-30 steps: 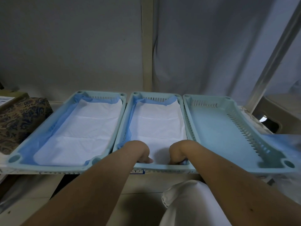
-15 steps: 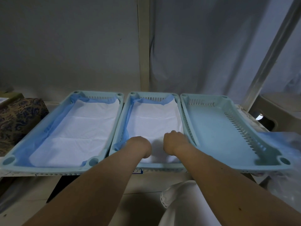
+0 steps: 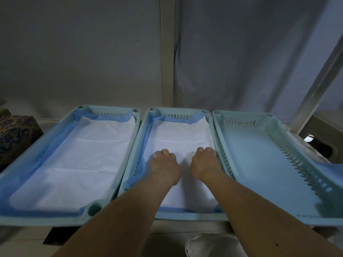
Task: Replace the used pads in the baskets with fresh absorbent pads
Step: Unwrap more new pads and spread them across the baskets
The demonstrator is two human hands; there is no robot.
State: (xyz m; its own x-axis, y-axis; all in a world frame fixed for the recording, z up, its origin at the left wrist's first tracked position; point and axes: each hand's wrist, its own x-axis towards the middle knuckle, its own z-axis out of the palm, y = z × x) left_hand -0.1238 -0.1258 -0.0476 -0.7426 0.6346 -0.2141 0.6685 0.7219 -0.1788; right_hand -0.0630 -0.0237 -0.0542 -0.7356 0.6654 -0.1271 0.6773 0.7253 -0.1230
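Observation:
Three pale blue plastic baskets stand side by side. The left basket [image 3: 128, 160] holds a white pad with blue edging [image 3: 83, 154]. A similar pad [image 3: 178, 134] lines the middle basket [image 3: 178, 110]. Both my hands are inside the middle basket, on the pad's middle part. My left hand [image 3: 163, 164] presses down near the left side, and my right hand [image 3: 204, 162] presses close to the right wall. Their fingers point away and down, so the tips are mostly hidden. The right basket [image 3: 241, 115] has a bare floor with no pad in it.
A dark patterned box [image 3: 16, 134] sits left of the baskets. A blue pad's corner [image 3: 332, 169] shows past the right basket, beside a pale stool [image 3: 324, 130]. A grey curtain hangs behind. A white rounded thing [image 3: 204, 245] lies below the shelf edge.
Both hands have slid from the near end of the middle basket forward along the pad to its middle. The view has shifted closer.

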